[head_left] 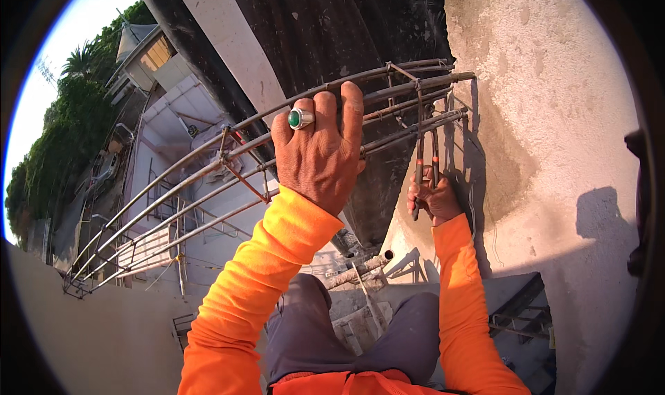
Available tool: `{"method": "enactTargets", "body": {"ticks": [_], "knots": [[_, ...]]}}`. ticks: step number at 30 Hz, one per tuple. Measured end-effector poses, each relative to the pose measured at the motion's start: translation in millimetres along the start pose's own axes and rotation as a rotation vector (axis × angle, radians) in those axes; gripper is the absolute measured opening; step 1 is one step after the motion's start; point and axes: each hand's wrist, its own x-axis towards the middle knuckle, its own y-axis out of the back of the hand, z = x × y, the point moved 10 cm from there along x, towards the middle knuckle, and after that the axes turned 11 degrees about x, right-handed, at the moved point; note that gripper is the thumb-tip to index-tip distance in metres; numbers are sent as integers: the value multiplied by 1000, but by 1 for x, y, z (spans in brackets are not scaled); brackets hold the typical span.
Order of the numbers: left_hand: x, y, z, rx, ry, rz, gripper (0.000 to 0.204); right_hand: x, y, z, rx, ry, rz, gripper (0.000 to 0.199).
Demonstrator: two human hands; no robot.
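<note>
A long rebar cage (223, 161) of rusty bars and small stirrups stretches from the lower left to the wall on the right. My left hand (318, 149), wearing a ring with a green stone, lies over the cage with its fingers wrapped round the upper bars. Below the cage's right end, my right hand (440, 199) is closed on the handles of long-handled pincers (420, 138). The pincers point upward, and their jaws are at the bars near a stirrup. Whether the jaws grip tie wire is too small to tell.
A rough plastered wall (547, 104) rises on the right, beside dark sheeting (332, 34). Under the cage a stubby pipe (360, 269) sticks out near my knees. Far below at left lies a building site (187, 111). A dark opening (523, 326) is at lower right.
</note>
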Motion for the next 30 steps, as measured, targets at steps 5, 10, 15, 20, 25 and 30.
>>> {"method": "enactTargets", "body": {"ticks": [5,10,15,20,25,30], "knots": [[-42,31,51,-161,-179,269,85,-32,-5,-46,-627,587,420,57],[-73,-75,105,-974,144,-315,84,-47,-17,-36,-1215,621,710,67],[-35,-184,119,-1312,409,-496,98,-27,12,-42,-836,611,417,26],[-7,-210,166,-1714,329,-699,53,-16,23,-8,-88,60,-10,29],[-9,-206,179,-2022,559,-726,32,-18,7,-2,98,-11,-26,30],[-8,-196,185,-2026,724,-679,19,-63,3,-44,-906,506,559,74]]}}
